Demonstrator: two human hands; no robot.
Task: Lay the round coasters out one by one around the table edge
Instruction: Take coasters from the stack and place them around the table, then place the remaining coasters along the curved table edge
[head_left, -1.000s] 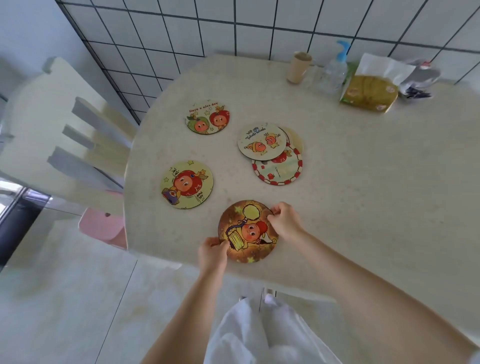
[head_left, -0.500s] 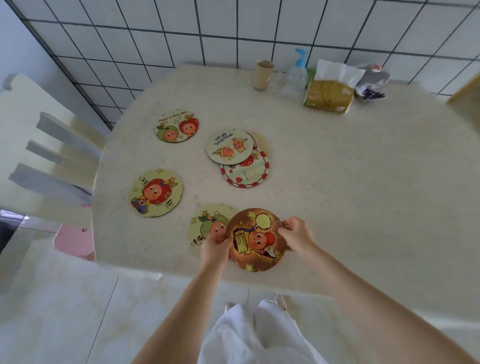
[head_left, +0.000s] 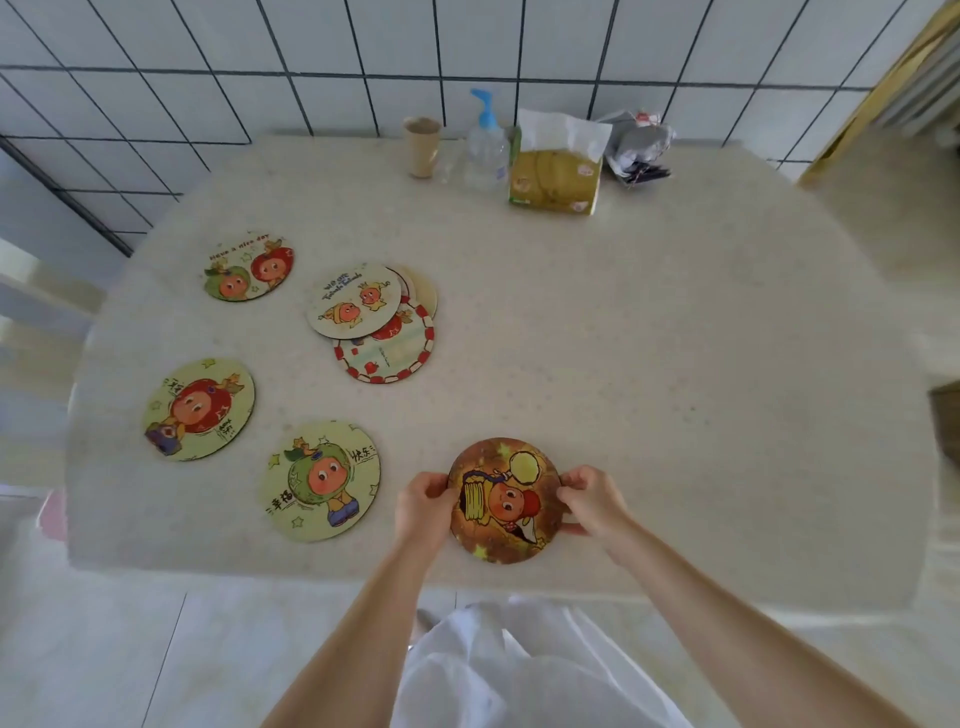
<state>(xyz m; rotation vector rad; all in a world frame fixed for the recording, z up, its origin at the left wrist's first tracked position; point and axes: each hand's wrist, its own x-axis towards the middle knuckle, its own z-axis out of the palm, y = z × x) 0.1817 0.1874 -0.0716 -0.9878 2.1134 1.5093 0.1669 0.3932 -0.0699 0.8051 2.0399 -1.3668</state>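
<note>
While your left hand (head_left: 423, 506) and right hand (head_left: 592, 499) pinch opposite edges of the brown coaster (head_left: 504, 501), it sits near the table (head_left: 675, 364) edge. Green coaster (head_left: 322, 480) lies flat just left.

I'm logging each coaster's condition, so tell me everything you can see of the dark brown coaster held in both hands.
The dark brown coaster is a thin round disc, seemingly printed board. It shows an orange cartoon figure in a red cap, a yellow moon and yellow stars. It looks intact and lies face up, flat or nearly so, near the table's front edge, right of the green-figure coaster and apart from it. The left hand grips its left rim, the right hand its right rim.
</note>
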